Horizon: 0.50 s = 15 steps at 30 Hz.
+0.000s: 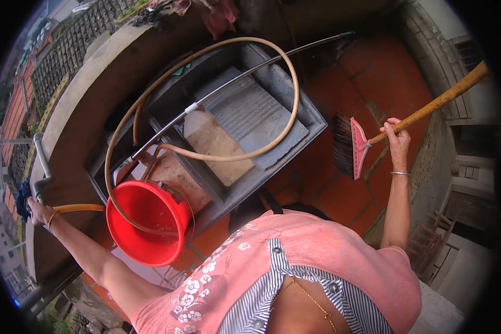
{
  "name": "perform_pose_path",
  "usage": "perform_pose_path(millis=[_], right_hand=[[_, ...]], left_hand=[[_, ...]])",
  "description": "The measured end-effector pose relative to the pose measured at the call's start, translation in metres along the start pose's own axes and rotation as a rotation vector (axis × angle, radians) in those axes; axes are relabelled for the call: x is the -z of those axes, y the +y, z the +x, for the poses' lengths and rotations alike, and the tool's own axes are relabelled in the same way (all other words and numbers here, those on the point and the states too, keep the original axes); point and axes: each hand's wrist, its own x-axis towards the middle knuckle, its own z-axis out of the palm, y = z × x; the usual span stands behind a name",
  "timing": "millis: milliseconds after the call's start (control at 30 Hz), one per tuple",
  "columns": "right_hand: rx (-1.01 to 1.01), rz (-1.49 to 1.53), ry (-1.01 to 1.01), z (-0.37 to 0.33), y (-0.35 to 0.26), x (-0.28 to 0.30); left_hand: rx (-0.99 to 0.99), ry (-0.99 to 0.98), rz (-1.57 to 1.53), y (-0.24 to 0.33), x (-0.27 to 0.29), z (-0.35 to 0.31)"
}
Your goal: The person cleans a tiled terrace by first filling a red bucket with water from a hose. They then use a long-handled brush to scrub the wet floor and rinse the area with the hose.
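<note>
At the right, my right hand [397, 139] is closed around the yellowish wooden handle [440, 100] of a broom, just above its pink head [360, 147]. The broom's dark bristles [343, 146] point left, over the red floor. Far to the left, my stretched-out left hand [39, 212] is at a grey pipe [40, 161], beside a bunched dark blue cloth [23, 200]. Its fingers look curled, but what they grip is partly hidden. An orange hose [78, 207] runs from that hand towards a red bucket [145, 222].
A grey stone washing sink [314, 119] with a ridged board [250, 114] stands ahead. Across it lie a looped tan hose [293, 72] and a metal pole [222, 89]. A low curved wall [89, 94] runs behind, and red tiles [384, 78] cover the floor.
</note>
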Motion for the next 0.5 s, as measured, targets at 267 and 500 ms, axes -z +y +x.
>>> perform_pose_path(millis=[267,500], right_hand=[[-0.279,-0.019,0.2,-0.047,0.142,0.047],[-0.627,-0.101,0.322,-0.099,0.238,0.073]], left_hand=[[0.071,-0.561,0.169,-0.034,-0.008,0.089],[0.316,-0.89,0.108,-0.038,-0.007,0.143]])
